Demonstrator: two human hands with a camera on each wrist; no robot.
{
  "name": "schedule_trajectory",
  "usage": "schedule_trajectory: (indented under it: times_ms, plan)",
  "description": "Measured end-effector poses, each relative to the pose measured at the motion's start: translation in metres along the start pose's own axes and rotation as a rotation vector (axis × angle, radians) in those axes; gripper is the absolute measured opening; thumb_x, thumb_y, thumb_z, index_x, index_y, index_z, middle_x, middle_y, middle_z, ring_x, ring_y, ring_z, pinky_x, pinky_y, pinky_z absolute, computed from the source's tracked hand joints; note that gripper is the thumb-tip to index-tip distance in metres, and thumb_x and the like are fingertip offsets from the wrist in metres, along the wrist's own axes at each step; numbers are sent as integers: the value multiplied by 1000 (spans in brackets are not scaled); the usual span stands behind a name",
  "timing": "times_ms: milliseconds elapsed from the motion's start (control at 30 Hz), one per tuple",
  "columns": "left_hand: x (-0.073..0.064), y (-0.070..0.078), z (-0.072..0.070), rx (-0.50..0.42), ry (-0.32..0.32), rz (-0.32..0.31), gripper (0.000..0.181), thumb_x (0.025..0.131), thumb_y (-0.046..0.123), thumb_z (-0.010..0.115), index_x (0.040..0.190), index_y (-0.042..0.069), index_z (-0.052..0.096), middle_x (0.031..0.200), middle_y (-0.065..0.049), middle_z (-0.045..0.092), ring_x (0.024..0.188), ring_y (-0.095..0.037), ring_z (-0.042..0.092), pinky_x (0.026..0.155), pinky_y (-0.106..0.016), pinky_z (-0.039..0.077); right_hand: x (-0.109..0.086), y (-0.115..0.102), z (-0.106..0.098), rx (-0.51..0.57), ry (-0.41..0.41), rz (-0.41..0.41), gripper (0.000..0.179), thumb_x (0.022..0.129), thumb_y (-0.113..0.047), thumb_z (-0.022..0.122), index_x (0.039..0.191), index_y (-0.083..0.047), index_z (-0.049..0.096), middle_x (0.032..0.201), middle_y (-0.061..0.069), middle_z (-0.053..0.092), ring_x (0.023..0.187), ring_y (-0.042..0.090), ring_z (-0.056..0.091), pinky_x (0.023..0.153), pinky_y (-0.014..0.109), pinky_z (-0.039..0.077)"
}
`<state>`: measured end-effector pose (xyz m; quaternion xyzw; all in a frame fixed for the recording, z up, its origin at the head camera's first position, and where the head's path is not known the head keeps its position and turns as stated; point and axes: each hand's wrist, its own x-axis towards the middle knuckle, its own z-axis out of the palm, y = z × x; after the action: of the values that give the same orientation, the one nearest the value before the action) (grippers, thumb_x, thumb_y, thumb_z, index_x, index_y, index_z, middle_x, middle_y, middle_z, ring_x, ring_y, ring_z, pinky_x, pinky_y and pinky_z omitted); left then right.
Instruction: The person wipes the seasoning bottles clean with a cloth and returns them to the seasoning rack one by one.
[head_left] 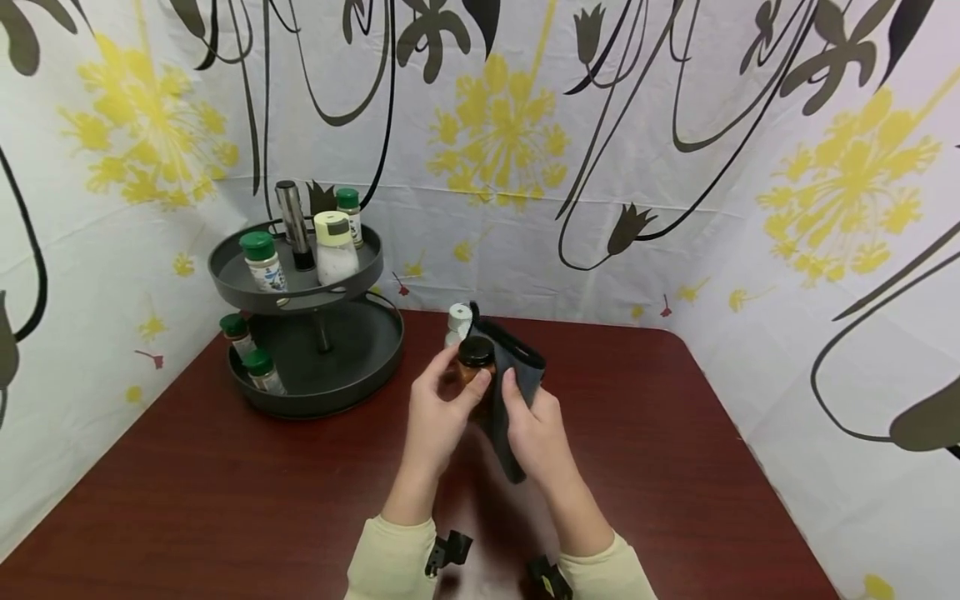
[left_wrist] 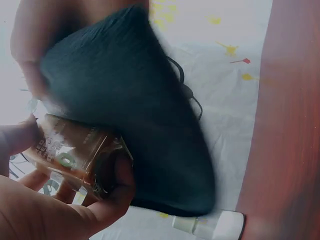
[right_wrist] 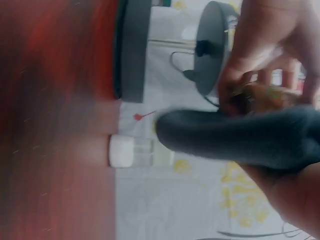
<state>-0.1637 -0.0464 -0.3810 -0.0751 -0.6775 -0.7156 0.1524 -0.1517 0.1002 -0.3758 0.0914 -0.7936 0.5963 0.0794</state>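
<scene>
Over the middle of the table, my left hand [head_left: 438, 412] grips a small spice jar [head_left: 476, 352] with a black lid and brown contents, thumb and fingers around its sides. In the left wrist view the clear, labelled jar [left_wrist: 70, 150] lies tilted between the fingers. My right hand [head_left: 538, 433] holds a folded dark grey cloth [head_left: 528, 379], thumb on its near face. One side of the cloth [left_wrist: 125, 100] lies right against the jar, and a lower part hangs down. Just behind stands a white-capped shaker [head_left: 459, 321], partly hidden by the jar and cloth.
At the left back stands a dark two-tier round rack [head_left: 315, 408]. Its upper tier carries green-capped jars [head_left: 262, 265], a silver cylinder [head_left: 292, 217] and a pale-lidded shaker [head_left: 336, 254]; two green-capped jars [head_left: 264, 372] sit below. Patterned fabric [head_left: 495, 250] encloses the reddish-brown table [head_left: 637, 467].
</scene>
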Motion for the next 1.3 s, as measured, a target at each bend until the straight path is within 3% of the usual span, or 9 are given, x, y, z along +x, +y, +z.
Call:
schedule_trajectory:
  times_ms: [167,300,500,633,733,833,1000,1100,1300]
  plan:
    - [0,-1,2,20,-12,5,48,96,13,79,143,14,67,126,-14,72,113,-22,64,96,-34,55,2,7,-7,-192,-57,125,61,113,-57,38,115,-8,74,101,10,74,90,18,68,83,37,56]
    - [0,-3,3,16,-22,0,49,96,13,79,144,13,66,127,-14,72,115,-23,64,98,-38,55,3,1,-14,-242,-106,139,64,112,-61,36,118,-10,73,94,10,69,85,19,64,80,36,53]
    - [-1,-7,5,34,-25,6,49,95,14,81,142,14,67,129,-13,72,116,-25,65,98,-41,55,0,-21,-19,-73,29,-17,56,114,-51,39,136,-7,66,118,15,73,97,22,69,85,35,56]
    - [-2,-6,6,33,-15,8,49,95,15,81,142,16,68,129,-13,72,115,-26,65,97,-41,57,-4,-23,-13,52,55,-90,50,117,-40,38,139,-3,64,112,20,70,90,23,65,81,31,53]
    - [-2,-6,4,21,10,0,48,96,14,80,143,16,67,127,-14,72,113,-25,66,92,-35,59,-6,-16,-7,65,31,-51,51,116,-43,39,132,-2,66,102,21,67,83,22,63,77,32,53]
    - [-2,-6,1,10,35,-7,48,97,13,79,143,15,67,127,-14,71,113,-24,65,90,-31,59,-7,-7,-4,37,0,19,56,115,-50,39,126,-3,68,104,18,71,84,19,66,78,33,55]
    - [2,-6,-2,-30,58,-37,47,103,20,73,148,14,61,135,-13,68,123,-24,63,106,-42,53,-5,5,-3,-25,-67,125,63,112,-58,39,117,-6,73,107,14,76,90,15,70,83,33,58]
    - [3,-8,-2,-129,53,-78,45,107,25,67,149,13,57,138,-13,65,126,-22,61,111,-42,49,-4,7,-5,23,-74,174,64,112,-59,40,113,-4,73,105,14,76,90,16,71,84,33,57]
    - [4,-13,1,-264,84,-172,57,98,20,77,144,12,45,127,-12,63,103,-20,68,91,-32,59,-6,6,-6,132,-32,189,64,112,-57,41,122,-2,71,112,16,76,92,18,72,83,33,58]
